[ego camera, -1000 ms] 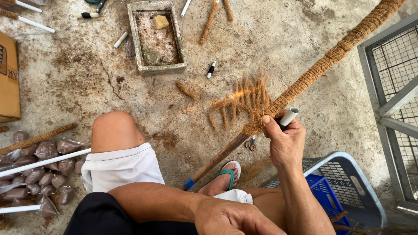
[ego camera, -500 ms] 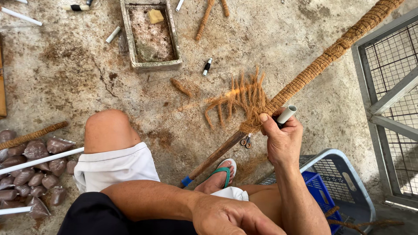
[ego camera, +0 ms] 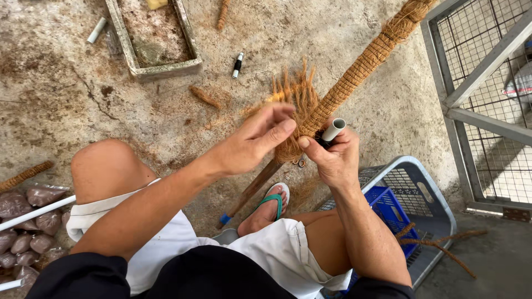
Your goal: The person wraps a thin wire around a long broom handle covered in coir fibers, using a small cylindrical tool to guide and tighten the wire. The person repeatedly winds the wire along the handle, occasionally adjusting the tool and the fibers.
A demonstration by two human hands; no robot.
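A long stick wrapped in coir rope [ego camera: 363, 61] runs from the upper right down to a bare wooden end with a blue tip [ego camera: 224, 220] by my foot. Loose brown coir fibres [ego camera: 293, 91] fan out at the wrap's lower end. My right hand [ego camera: 330, 155] grips the stick there and also holds a short white tube [ego camera: 334, 130]. My left hand [ego camera: 257, 138] reaches over my knee, its fingers pinching the fibre bunch against the stick.
A shallow concrete tray [ego camera: 155, 41] lies on the floor at the top. A small black and white marker [ego camera: 237, 65] sits nearby. A blue crate [ego camera: 410, 205] is at my right, a metal mesh frame [ego camera: 487, 99] beyond it. Filled brown bags [ego camera: 27, 221] lie at the left.
My left hand rose from my lap and reached to the fibres at the stick. The view shifted lower and closer. My right hand kept its grip.
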